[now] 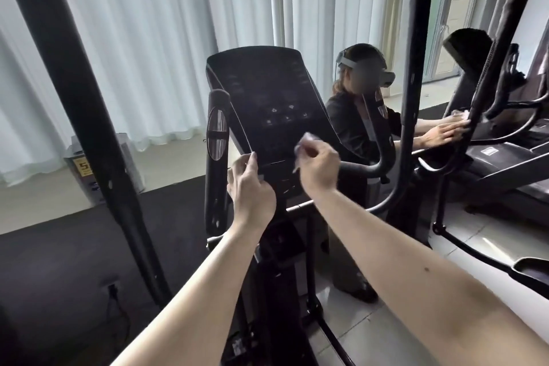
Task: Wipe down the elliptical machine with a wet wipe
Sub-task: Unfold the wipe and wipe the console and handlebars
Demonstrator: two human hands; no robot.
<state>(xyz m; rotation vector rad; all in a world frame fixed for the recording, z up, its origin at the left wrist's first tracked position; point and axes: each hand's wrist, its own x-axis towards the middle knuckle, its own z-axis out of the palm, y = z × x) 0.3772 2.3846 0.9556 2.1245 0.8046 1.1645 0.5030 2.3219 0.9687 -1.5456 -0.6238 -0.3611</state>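
The elliptical machine's black console (267,98) tilts up in the middle of the view, with small white symbols on its panel. My right hand (318,168) pinches a crumpled white wet wipe (306,141) at the console's lower right edge. My left hand (249,187) holds the console's lower left edge with its fingers curled up against it. A black handlebar post (218,157) with an oval silver sensor stands just left of the console. Two tall moving arms (80,98) rise at left and right.
Another person (362,116) wearing a headset stands behind the console at right, hands on a neighbouring machine (505,157). White curtains hang across the back. A small box-like unit (80,169) sits on the floor at left. A cable lies on the dark mat.
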